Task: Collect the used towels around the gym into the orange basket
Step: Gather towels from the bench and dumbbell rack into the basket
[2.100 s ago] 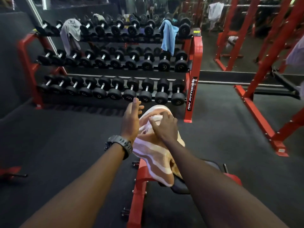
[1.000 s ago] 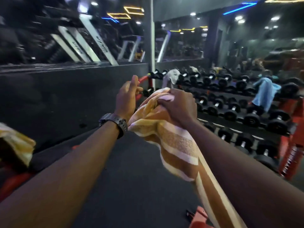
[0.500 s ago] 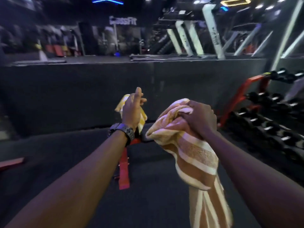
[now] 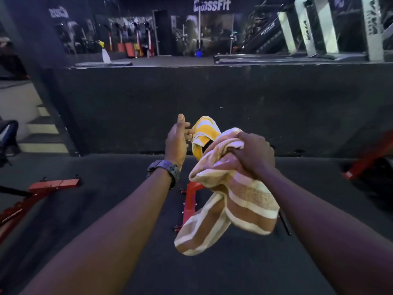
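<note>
My right hand (image 4: 251,154) is closed around a bunched tan-and-cream striped towel (image 4: 229,205), whose loose end hangs down below my forearm. A yellow-and-white striped towel (image 4: 204,130) lies draped over the top of a red bench (image 4: 189,201) straight ahead, partly hidden behind the held towel. My left hand (image 4: 177,141), with a dark watch on the wrist, is raised with fingers apart right beside the yellow towel; whether the fingertips touch it I cannot tell. No orange basket is in view.
A tall dark ledge (image 4: 212,103) runs across behind the bench, with a spray bottle (image 4: 105,53) on top at the left. Red frame parts lie on the black floor at left (image 4: 53,185) and right (image 4: 365,162). Steps (image 4: 40,128) rise at the far left.
The view has swung left from the dumbbell rack to the dark ledge. My right hand lifted the tan towel off its bench, and the yellow towel now sits close beside my left hand.
</note>
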The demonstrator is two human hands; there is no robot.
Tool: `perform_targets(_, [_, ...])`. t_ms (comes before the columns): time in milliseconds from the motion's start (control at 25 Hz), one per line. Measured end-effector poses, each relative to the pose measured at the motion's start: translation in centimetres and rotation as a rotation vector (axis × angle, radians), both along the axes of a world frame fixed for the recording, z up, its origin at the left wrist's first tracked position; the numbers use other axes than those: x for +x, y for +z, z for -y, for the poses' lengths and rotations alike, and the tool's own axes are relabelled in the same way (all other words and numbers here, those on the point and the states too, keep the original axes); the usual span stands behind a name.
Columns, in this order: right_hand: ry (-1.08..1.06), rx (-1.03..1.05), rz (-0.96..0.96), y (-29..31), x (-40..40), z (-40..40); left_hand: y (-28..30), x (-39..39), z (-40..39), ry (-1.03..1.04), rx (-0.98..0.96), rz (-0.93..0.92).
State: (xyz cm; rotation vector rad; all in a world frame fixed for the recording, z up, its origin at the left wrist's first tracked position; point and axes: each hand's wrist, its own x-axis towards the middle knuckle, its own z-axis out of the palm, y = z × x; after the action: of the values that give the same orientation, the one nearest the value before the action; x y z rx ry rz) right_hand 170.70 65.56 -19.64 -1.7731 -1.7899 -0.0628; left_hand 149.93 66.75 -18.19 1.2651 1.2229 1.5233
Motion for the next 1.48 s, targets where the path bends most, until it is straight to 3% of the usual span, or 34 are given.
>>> perform_targets(800, [-0.042,-0.168,0.251,-5.5,6.8,-41.0,-8.7,5.3,-46.5,-0.029,-0.242,0.029])
perform_targets(1000, [0.053,-0.188,0.267,-8.3,10.1,-49.5,-12.3,8.3,-54.5,0.09,-0.291,-0.202])
perform_targets(1080, [0.101,-0.201,0.277,-9.1,11.4,-52.8,-14.1,9.7,-57.4,0.11,-0.365,-0.442])
perform_targets(1200, [0.18,-0.202,0.276,-10.0,12.4,-56.8,-16.7,11.4,-59.4,0.066,-0.638,-0.839])
perform_targets(1280, [0.231,-0.19,0.272,-10.7,12.8,-59.1,-18.1,12.5,-59.8,0.101,-0.628,-1.022])
perform_targets(1480, [0.326,-0.172,0.204,-10.4,12.6,-62.2,-17.9,9.9,-60.7,0.371,-0.507,-0.952])
